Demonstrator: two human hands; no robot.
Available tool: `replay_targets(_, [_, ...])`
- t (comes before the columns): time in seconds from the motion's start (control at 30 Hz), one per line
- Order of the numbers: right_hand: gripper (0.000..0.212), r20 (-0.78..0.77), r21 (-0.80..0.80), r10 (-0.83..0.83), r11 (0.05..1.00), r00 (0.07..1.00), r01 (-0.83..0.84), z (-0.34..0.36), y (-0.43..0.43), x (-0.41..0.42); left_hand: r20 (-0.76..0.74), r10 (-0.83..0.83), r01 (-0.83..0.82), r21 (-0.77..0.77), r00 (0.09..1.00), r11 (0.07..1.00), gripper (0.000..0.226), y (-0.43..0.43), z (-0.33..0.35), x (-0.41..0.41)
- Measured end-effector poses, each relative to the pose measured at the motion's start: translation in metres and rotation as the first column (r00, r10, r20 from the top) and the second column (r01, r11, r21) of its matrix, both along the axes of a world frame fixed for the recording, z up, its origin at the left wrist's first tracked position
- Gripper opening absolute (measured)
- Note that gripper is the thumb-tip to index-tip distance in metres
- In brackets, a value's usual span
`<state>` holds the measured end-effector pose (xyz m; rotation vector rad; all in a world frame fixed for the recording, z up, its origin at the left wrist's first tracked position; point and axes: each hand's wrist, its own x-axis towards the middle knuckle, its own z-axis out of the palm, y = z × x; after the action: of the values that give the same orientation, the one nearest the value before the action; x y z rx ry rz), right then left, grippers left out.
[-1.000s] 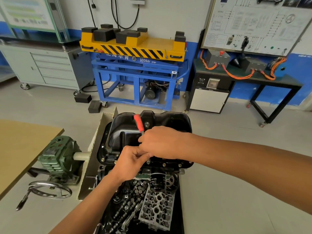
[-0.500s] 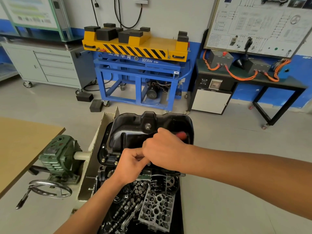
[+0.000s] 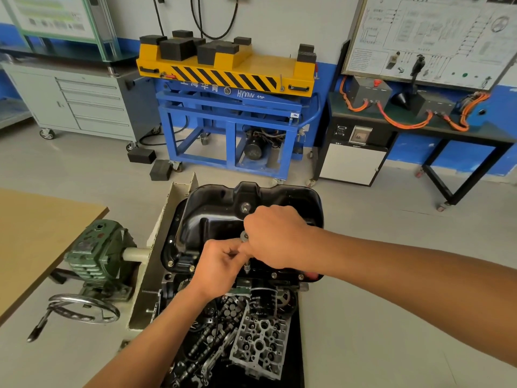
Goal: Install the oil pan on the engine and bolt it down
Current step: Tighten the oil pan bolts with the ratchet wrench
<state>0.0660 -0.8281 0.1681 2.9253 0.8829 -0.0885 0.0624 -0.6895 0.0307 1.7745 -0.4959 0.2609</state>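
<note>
Head view: the black oil pan (image 3: pixel 223 217) sits on the engine (image 3: pixel 173 289), straight ahead of you. Your right hand (image 3: pixel 275 239) has its fingers clenched round the ratchet (image 3: pixel 244 236). Your left hand (image 3: pixel 218 264) pinches the socket extension (image 3: pixel 246 268) at the pan's near flange.

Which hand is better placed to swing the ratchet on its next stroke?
Right. The right hand grips the ratchet by its handle, while the left hand pinches the shaft, steadying it over a bolt on the pan near rim.
</note>
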Motion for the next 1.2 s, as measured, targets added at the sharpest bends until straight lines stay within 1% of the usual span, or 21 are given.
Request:
replay_targets(0.1, [0.045, -0.054, -0.046, 0.085, 0.995, 0.995, -0.087, 0.006, -0.004, 0.004, -0.028, -0.033, 0.033, 0.014, 0.999, 0.999, 0.056, 0.002, 0.004, 0.0])
replay_targets(0.17, [0.04, -0.106, -0.052, 0.113, 0.992, 0.988, -0.119, 0.008, -0.006, 0.007, -0.053, -0.057, 0.058, 0.015, 0.997, 0.998, 0.059, 0.003, 0.007, 0.0])
replay_targets(0.2, [0.035, -0.122, -0.063, 0.127, 0.989, 0.984, -0.136, 0.009, -0.008, 0.008, -0.054, -0.073, 0.074, 0.017, 0.996, 0.997, 0.054, 0.003, 0.009, 0.0])
replay_targets(0.3, [0.021, -0.11, -0.145, 0.202, 0.966, 0.973, -0.216, 0.011, -0.01, 0.008, -0.094, -0.119, 0.124, 0.053, 0.988, 0.991, 0.026, 0.004, 0.009, 0.001])
replay_targets(0.33, [0.018, -0.106, -0.162, 0.236, 0.954, 0.966, -0.251, 0.011, -0.011, 0.008, -0.111, -0.127, 0.135, 0.065, 0.986, 0.989, 0.023, 0.004, 0.008, 0.002])
replay_targets(0.4, [0.006, -0.107, -0.204, 0.297, 0.928, 0.949, -0.313, 0.011, -0.011, 0.009, -0.136, -0.133, 0.145, 0.077, 0.982, 0.987, 0.022, 0.004, 0.005, 0.004])
replay_targets(0.47, [0.01, -0.099, -0.238, 0.351, 0.9, 0.931, -0.364, 0.011, -0.01, 0.009, -0.147, -0.132, 0.145, 0.081, 0.98, 0.986, 0.024, 0.005, 0.002, 0.005])
replay_targets(0.6, [0.015, -0.074, -0.286, 0.475, 0.832, 0.877, -0.475, 0.011, -0.009, 0.013, -0.145, -0.137, 0.151, 0.094, 0.98, 0.984, 0.015, 0.007, 0.001, 0.005])
replay_targets(0.7, [0.016, -0.08, -0.324, 0.534, 0.784, 0.841, -0.529, 0.012, -0.007, 0.016, -0.156, -0.152, 0.167, 0.089, 0.976, 0.982, 0.022, 0.008, 0.001, 0.006])
replay_targets(0.77, [0.016, -0.09, -0.338, 0.547, 0.77, 0.832, -0.542, 0.013, -0.007, 0.016, -0.149, -0.154, 0.169, 0.094, 0.977, 0.981, 0.023, 0.008, 0.001, 0.005])
replay_targets(0.87, [0.016, -0.078, -0.339, 0.541, 0.776, 0.838, -0.532, 0.012, -0.008, 0.014, -0.146, -0.156, 0.166, 0.059, 0.977, 0.984, 0.012, 0.006, 0.002, 0.003])
replay_targets(0.9, [0.016, -0.062, -0.34, 0.539, 0.78, 0.84, -0.526, 0.011, -0.008, 0.012, -0.136, -0.154, 0.159, 0.033, 0.979, 0.987, 0.016, 0.005, 0.002, 0.003])
replay_targets(1.0, [0.017, -0.005, -0.367, 0.529, 0.788, 0.849, -0.493, 0.005, -0.005, 0.004, -0.08, -0.149, 0.15, 0.01, 0.986, 0.989, 0.054, 0.002, 0.0, 0.001])
replay_targets(1.03, [0.017, 0.009, -0.38, 0.518, 0.793, 0.855, -0.476, 0.004, -0.004, 0.002, -0.064, -0.147, 0.148, 0.015, 0.987, 0.989, 0.061, 0.001, 0.001, 0.0])
replay_targets(1.07, [0.016, 0.025, -0.387, 0.503, 0.802, 0.864, -0.455, 0.004, -0.003, 0.0, -0.053, -0.138, 0.139, 0.015, 0.989, 0.99, 0.062, 0.001, 0.001, 0.0])
replay_targets(1.13, [0.012, 0.053, -0.395, 0.449, 0.83, 0.892, -0.394, 0.007, -0.003, 0.0, -0.039, -0.098, 0.099, 0.011, 0.994, 0.995, 0.051, 0.001, -0.002, 0.001])
replay_targets(1.17, [0.011, 0.053, -0.397, 0.414, 0.844, 0.909, -0.361, 0.01, -0.003, 0.0, -0.03, -0.076, 0.076, 0.009, 0.997, 0.997, 0.04, 0.0, -0.001, 0.0])
replay_targets(1.2, [0.015, 0.043, -0.39, 0.378, 0.858, 0.925, -0.333, 0.012, -0.004, 0.0, -0.023, -0.064, 0.064, 0.003, 0.998, 0.998, 0.025, 0.0, -0.001, 0.0])
